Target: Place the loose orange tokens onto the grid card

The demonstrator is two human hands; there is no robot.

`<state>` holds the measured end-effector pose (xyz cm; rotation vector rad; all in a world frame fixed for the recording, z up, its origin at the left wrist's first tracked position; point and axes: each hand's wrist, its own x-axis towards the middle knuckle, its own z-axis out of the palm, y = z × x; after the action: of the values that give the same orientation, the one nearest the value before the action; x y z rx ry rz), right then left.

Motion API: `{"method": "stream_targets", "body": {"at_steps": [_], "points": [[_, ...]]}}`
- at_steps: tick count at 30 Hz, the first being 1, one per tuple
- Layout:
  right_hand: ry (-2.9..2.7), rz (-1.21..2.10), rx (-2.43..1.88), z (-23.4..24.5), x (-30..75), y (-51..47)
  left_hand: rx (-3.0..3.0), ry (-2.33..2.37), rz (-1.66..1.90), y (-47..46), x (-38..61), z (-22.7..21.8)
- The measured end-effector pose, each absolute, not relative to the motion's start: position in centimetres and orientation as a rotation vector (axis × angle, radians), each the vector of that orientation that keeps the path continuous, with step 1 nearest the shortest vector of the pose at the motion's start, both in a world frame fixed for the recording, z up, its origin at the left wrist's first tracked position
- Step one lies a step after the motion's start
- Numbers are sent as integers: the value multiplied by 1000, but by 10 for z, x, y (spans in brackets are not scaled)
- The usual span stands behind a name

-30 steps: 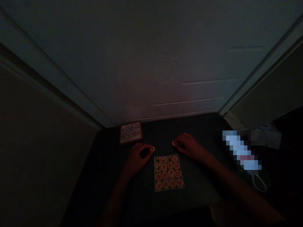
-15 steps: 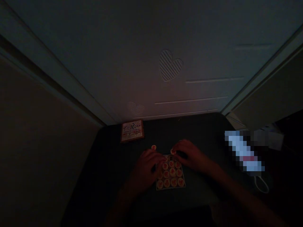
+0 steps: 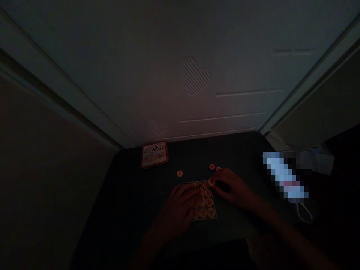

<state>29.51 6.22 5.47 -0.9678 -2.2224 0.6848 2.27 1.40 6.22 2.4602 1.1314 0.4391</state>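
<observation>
A square tray [image 3: 216,216] holds rows of round Chinese chess pieces [image 3: 203,213] with red characters. My left hand [image 3: 180,204] lies over the tray's left part, fingers stretched out across the pieces and hiding several of them. At the tray's far right corner, my right hand [image 3: 229,185] pinches one round Chinese chess piece [image 3: 211,182] between thumb and fingers. Beyond the tray lie loose pieces: one on the left [image 3: 179,173], one further right [image 3: 212,167], and one [image 3: 218,169] partly behind my right fingers.
A flat box [image 3: 154,154] with printed characters lies at the back left of the dark table [image 3: 191,153]. Behind stands a pale panel [image 3: 126,75] with raised hearts. On the right is a blurred, pixelated bright object [image 3: 285,178] with a looped cord [image 3: 305,215]. The light is dim.
My left hand has slid right, covering more of the tray. My right hand has moved slightly right, still pinching a piece. Two loose pieces now show beyond it. The view has shifted slightly.
</observation>
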Motion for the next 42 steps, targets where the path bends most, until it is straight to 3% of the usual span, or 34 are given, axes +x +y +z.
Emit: {"method": "stream_targets", "body": {"at_steps": [42], "points": [[-2135,694,-1046,45,297,56,2377,1105,422,26,28,64]]}}
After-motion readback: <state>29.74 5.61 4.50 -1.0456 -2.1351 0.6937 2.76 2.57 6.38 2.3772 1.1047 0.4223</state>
